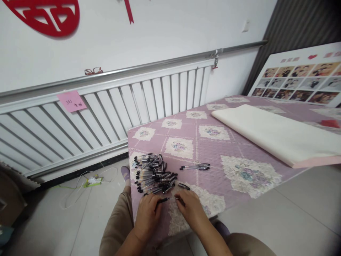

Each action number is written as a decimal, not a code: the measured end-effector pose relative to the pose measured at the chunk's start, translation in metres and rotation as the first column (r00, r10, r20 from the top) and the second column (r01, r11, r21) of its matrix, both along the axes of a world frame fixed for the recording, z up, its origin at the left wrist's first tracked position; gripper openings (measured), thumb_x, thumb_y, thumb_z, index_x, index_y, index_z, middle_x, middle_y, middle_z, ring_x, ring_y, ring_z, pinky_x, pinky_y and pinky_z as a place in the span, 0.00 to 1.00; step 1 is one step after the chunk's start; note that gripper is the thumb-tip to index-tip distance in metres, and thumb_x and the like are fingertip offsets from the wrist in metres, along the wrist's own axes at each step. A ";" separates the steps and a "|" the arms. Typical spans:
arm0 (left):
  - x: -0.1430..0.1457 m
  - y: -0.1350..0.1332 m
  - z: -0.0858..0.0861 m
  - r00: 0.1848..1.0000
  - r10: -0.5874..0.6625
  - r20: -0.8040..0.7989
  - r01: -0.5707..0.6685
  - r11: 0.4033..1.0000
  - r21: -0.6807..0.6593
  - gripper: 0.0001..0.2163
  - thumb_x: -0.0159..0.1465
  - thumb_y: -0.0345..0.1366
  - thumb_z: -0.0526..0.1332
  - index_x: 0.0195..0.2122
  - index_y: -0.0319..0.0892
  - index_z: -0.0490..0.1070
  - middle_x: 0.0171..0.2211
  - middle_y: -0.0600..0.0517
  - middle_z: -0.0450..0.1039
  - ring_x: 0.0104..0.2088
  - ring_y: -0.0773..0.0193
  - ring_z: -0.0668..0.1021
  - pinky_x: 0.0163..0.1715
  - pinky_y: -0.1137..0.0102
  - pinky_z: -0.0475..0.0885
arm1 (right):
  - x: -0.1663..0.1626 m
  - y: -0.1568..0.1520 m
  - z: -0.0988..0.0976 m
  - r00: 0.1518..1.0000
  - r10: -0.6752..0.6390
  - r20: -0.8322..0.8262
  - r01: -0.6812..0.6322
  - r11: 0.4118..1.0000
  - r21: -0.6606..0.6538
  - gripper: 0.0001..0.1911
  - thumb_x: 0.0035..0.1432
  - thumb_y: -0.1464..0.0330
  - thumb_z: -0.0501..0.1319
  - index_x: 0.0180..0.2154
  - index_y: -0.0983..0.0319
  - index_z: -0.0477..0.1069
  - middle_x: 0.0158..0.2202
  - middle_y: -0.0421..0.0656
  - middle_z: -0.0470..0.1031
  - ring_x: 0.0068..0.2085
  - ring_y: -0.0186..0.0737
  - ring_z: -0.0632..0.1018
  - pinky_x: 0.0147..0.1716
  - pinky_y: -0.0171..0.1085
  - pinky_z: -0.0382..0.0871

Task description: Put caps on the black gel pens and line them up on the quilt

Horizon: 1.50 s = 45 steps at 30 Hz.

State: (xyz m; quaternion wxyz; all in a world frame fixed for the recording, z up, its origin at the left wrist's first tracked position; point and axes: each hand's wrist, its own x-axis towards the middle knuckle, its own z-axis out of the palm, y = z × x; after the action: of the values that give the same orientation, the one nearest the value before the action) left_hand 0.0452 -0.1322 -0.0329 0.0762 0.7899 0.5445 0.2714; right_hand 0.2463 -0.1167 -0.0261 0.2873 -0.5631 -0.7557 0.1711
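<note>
- I can see the left hand (147, 211) with its back up and its fingers curled in tight.
- The right hand (190, 206) is curled too, and it is pinching.
- The two hands are near each other but do not touch.
- The left arm (133, 242) and the right arm (211, 236) are bare and reach forward, leaning in toward each other.
- Both wrists look almost straight to me.
- The left leg (116, 220) is bent, and the right leg (247, 245) shows low down, wide apart from it.
</note>
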 end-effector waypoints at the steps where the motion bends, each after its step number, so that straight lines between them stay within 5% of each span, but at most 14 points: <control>1: 0.000 0.000 0.000 1.000 0.004 -0.006 -0.004 1.000 -0.005 0.08 0.62 0.32 0.55 0.40 0.45 0.71 0.36 0.50 0.73 0.39 0.58 0.73 0.40 0.62 0.68 | -0.003 0.001 -0.002 1.000 0.000 0.013 0.000 1.000 0.006 0.09 0.53 0.74 0.57 0.35 0.58 0.71 0.35 0.43 0.75 0.40 0.45 0.74 0.42 0.45 0.63; 6: 0.000 0.001 0.002 0.999 0.026 -0.029 -0.026 0.999 -0.027 0.09 0.62 0.31 0.55 0.41 0.46 0.71 0.37 0.50 0.73 0.41 0.57 0.73 0.42 0.61 0.66 | -0.005 0.006 -0.009 1.000 -0.011 -0.030 0.013 0.996 0.086 0.13 0.55 0.74 0.55 0.43 0.59 0.70 0.38 0.45 0.75 0.40 0.44 0.74 0.42 0.43 0.65; 15: 0.001 0.002 0.002 0.991 0.114 -0.067 -0.114 0.993 -0.001 0.09 0.61 0.30 0.57 0.40 0.48 0.72 0.38 0.52 0.72 0.41 0.57 0.71 0.42 0.62 0.63 | 0.019 0.010 -0.010 0.944 -0.292 0.157 0.269 0.951 0.151 0.17 0.56 0.73 0.57 0.49 0.61 0.69 0.45 0.48 0.73 0.46 0.49 0.71 0.44 0.44 0.62; 20: 0.001 0.002 0.004 0.983 0.166 -0.083 -0.166 0.986 0.006 0.11 0.60 0.27 0.57 0.39 0.48 0.73 0.38 0.52 0.72 0.41 0.58 0.71 0.43 0.63 0.62 | 0.022 0.010 -0.010 0.942 -0.267 0.202 0.248 0.962 0.116 0.15 0.56 0.75 0.55 0.45 0.57 0.71 0.42 0.45 0.74 0.43 0.45 0.72 0.42 0.41 0.61; 27: 0.003 0.002 0.006 0.970 0.211 -0.120 -0.211 0.977 0.007 0.15 0.59 0.24 0.54 0.41 0.49 0.73 0.39 0.52 0.72 0.43 0.58 0.71 0.44 0.62 0.61 | 0.026 0.009 -0.004 0.993 -0.085 -0.079 0.094 0.988 0.121 0.11 0.57 0.74 0.52 0.40 0.61 0.69 0.36 0.44 0.73 0.39 0.41 0.73 0.40 0.37 0.64; 32: 0.002 0.001 0.005 0.963 0.245 -0.113 -0.237 0.968 0.079 0.14 0.59 0.25 0.55 0.40 0.49 0.73 0.40 0.51 0.71 0.42 0.57 0.70 0.43 0.62 0.61 | 0.013 0.006 0.000 0.998 -0.007 0.055 0.007 1.000 -0.010 0.09 0.55 0.75 0.54 0.36 0.59 0.71 0.36 0.43 0.74 0.40 0.42 0.72 0.42 0.40 0.61; 39: 0.001 0.000 -0.002 0.994 0.020 -0.106 -0.012 0.997 0.081 0.09 0.61 0.26 0.54 0.36 0.45 0.71 0.34 0.51 0.72 0.37 0.59 0.72 0.39 0.64 0.64 | 0.006 0.010 -0.008 0.991 -0.052 0.125 0.057 0.998 -0.034 0.11 0.55 0.76 0.54 0.37 0.59 0.71 0.38 0.44 0.74 0.42 0.42 0.72 0.43 0.40 0.59; 45: 0.004 0.002 -0.003 0.993 0.041 -0.106 -0.034 0.997 0.073 0.08 0.62 0.28 0.55 0.37 0.45 0.72 0.37 0.50 0.71 0.39 0.59 0.71 0.40 0.64 0.65 | 0.000 0.016 -0.006 0.995 -0.057 0.088 0.054 0.998 0.041 0.08 0.57 0.73 0.56 0.38 0.59 0.71 0.39 0.45 0.74 0.42 0.43 0.73 0.43 0.40 0.63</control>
State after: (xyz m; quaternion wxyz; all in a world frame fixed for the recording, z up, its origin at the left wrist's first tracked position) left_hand 0.0491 -0.1303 -0.0357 0.0134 0.7953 0.5525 0.2491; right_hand 0.2458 -0.1011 -0.0317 0.2689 -0.5852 -0.7550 0.1232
